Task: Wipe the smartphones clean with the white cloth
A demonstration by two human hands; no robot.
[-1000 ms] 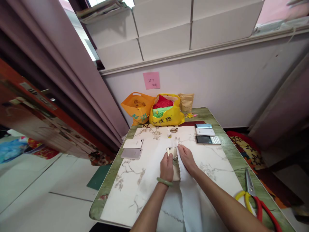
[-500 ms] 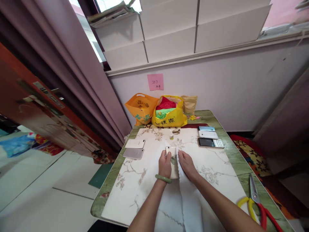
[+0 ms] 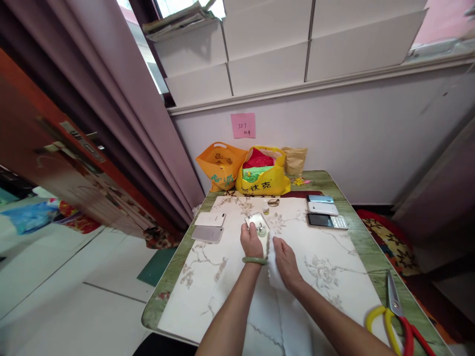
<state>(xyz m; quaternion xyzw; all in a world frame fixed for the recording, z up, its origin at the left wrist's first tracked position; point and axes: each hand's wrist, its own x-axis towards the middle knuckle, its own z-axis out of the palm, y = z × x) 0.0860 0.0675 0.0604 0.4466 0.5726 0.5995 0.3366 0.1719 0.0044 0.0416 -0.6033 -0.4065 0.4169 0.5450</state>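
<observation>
My left hand [image 3: 251,241] is closed around the left side of a pale gold smartphone [image 3: 254,217], its back turned up. A ring holder [image 3: 261,227] is fixed on that back. Beside the phone's right edge, my right hand [image 3: 285,258] grips a white cloth [image 3: 274,273] with a scalloped edge. The cloth touches the phone's lower right side and hangs toward me. Just beyond the phone stand a small bottle [image 3: 265,208] and a pair of small dark scissors or glasses [image 3: 273,202], too small to tell.
Two phones [image 3: 208,234] lie at left, and several more phones [image 3: 322,207] at right. Large scissors [image 3: 394,296] with yellow and red handles rest at the near right edge. An orange bag [image 3: 222,170], a yellow bag [image 3: 265,180] and a brown pouch [image 3: 295,160] line the back of the table.
The phone has tilted to the left and sits farther out, showing more of its back and ring. The cloth has drawn away from its face to the right edge, bunched in my right hand.
</observation>
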